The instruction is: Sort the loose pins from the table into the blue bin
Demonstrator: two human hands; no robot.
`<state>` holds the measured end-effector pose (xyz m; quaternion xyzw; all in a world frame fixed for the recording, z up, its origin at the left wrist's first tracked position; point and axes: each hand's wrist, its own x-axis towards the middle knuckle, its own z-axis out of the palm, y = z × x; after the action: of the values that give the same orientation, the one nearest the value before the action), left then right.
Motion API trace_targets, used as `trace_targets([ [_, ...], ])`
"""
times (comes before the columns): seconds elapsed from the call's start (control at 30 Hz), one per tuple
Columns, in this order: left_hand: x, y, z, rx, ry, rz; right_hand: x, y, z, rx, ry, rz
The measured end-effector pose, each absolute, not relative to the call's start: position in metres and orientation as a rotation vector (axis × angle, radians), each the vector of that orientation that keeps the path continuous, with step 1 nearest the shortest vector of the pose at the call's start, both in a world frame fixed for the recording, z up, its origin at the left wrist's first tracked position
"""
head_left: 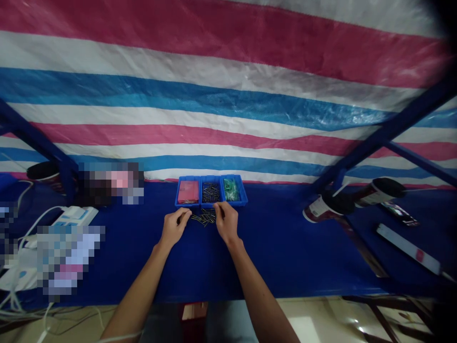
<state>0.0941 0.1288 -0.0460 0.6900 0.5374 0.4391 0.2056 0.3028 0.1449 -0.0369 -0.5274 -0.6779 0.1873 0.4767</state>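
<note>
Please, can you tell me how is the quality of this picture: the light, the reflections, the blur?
Head view: light dim, the blue table dark; glare on the striped sheet at right; black corner upper right; wide-angle bending; pixelated patches at left; screws too small to resolve.

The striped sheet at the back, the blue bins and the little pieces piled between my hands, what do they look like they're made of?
Striped sheet: probably woven plastic, slightly glossy, with creases and bright glints.
Blue bins: likely smooth moulded plastic, evenly coloured.
Piled pieces: possibly dark metal, given faint glints; too small to be sure.
</note>
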Motion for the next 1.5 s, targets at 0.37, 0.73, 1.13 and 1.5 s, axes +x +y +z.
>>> trace_targets([
  [0.37, 0.089, 0.133, -0.044, 2.107, 1.586, 1.054, 0.315, 0.138, -0.04, -1.238, -1.731, 0.536],
  [0.73, 0.092, 0.133, -0.048, 2.142, 1.475, 0.968, 0.314, 0.117, -0.063, -1.26, -1.994, 0.523],
  [1.13, 0.098, 0.127, -0.039, 2.1, 1.382, 1.101, 0.313, 0.12, -0.062, -1.249, -2.173, 0.462],
  [1.5, 0.095, 0.126, -0.04, 2.033, 1.35, 1.151, 0.311, 0.117, -0.054, -1.305, -2.319, 0.349],
])
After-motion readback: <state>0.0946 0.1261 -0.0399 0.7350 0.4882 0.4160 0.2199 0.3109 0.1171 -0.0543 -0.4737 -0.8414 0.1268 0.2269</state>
